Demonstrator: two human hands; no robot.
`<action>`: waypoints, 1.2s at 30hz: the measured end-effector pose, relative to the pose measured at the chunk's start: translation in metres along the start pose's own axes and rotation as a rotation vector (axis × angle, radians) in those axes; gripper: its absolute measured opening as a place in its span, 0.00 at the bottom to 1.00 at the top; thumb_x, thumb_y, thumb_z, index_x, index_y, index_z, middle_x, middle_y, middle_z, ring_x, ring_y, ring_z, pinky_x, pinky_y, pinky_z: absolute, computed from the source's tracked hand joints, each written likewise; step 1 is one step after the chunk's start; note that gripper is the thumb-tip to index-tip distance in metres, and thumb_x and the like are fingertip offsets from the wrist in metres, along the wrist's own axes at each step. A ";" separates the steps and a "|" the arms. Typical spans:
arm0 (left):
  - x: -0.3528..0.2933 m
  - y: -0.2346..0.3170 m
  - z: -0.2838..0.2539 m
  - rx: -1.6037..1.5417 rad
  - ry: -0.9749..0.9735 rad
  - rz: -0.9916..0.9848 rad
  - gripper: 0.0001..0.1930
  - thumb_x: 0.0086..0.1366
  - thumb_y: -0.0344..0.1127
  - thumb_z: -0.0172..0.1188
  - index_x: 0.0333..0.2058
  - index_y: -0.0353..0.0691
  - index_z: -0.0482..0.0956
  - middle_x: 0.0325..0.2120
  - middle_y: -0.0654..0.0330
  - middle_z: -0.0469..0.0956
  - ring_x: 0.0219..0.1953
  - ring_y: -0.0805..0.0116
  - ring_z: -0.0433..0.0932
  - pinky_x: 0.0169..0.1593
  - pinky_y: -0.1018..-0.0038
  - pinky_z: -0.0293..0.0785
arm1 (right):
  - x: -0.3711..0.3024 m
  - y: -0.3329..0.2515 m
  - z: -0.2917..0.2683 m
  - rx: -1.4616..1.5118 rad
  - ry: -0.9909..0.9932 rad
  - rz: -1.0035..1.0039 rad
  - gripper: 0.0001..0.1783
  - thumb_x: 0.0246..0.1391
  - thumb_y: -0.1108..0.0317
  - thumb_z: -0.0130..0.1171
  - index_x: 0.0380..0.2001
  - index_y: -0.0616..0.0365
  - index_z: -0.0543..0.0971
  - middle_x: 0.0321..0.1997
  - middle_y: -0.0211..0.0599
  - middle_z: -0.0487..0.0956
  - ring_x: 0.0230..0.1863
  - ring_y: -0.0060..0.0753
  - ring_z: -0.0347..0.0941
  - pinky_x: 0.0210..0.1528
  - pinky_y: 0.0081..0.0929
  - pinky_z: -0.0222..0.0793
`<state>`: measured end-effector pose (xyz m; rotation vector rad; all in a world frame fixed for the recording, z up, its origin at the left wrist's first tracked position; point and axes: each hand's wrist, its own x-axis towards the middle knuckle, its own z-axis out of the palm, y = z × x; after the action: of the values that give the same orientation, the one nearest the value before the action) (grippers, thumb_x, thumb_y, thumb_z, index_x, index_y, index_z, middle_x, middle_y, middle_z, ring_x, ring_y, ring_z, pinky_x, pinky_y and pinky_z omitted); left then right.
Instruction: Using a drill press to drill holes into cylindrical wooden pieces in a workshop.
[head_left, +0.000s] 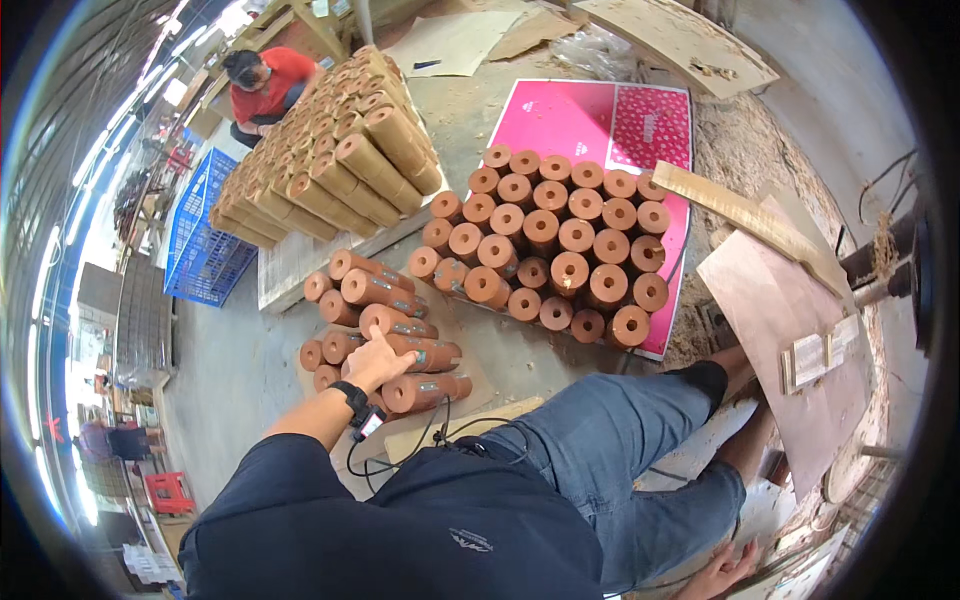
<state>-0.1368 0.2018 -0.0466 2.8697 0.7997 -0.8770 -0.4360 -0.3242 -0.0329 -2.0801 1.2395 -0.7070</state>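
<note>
My left hand [372, 364] is at a low pile of reddish-brown cylinders with holes through their ends. Its thumb and forefinger straddle the near end of one brown cylinder [432, 354], which lies on its side in the pile. Another brown cylinder [412, 393] lies just below the thumb. Down at the lower right edge, my right hand [728, 573] hangs past my leg with its fingers apart, and I see nothing in it. Many upright brown cylinders [541, 228] stand packed together ahead of me, some with pale specks on top.
A pink printed sheet [648, 120] lies under the upright cylinders. Tan-wrapped rolls [368, 165] are stacked at the far left beside a blue plastic crate [205, 235]. Someone in a red top [285, 78] sits behind them. Boards and a pinkish sheet [775, 300] lie at right, with wood shavings nearby.
</note>
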 end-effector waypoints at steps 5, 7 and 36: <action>-0.022 0.021 -0.015 0.055 0.279 0.190 0.45 0.44 0.54 0.69 0.53 0.27 0.63 0.42 0.39 0.75 0.47 0.41 0.75 0.49 0.55 0.74 | 0.002 0.029 -0.001 -0.082 0.037 -0.008 0.20 0.57 0.67 0.63 0.51 0.64 0.75 0.52 0.46 0.76 0.43 0.35 0.75 0.35 0.26 0.73; -0.036 0.047 -0.035 0.026 0.419 0.464 0.41 0.40 0.52 0.68 0.50 0.30 0.69 0.43 0.41 0.74 0.45 0.41 0.73 0.50 0.55 0.73 | 0.007 0.041 0.000 0.129 0.039 0.044 0.21 0.59 0.74 0.55 0.56 0.63 0.72 0.57 0.41 0.73 0.46 0.31 0.70 0.43 0.19 0.67; -0.182 0.619 0.075 -0.799 -0.409 1.683 0.42 0.49 0.35 0.75 0.60 0.33 0.63 0.54 0.51 0.71 0.54 0.64 0.73 0.57 0.71 0.71 | 0.134 -0.022 -0.023 -0.036 0.034 -0.116 0.23 0.46 0.81 0.59 0.50 0.63 0.73 0.45 0.37 0.71 0.28 0.21 0.66 0.30 0.18 0.66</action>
<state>-0.0033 -0.4327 -0.0828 1.5570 -0.9902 -0.5246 -0.3835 -0.4421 0.0166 -2.1922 1.1652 -0.7803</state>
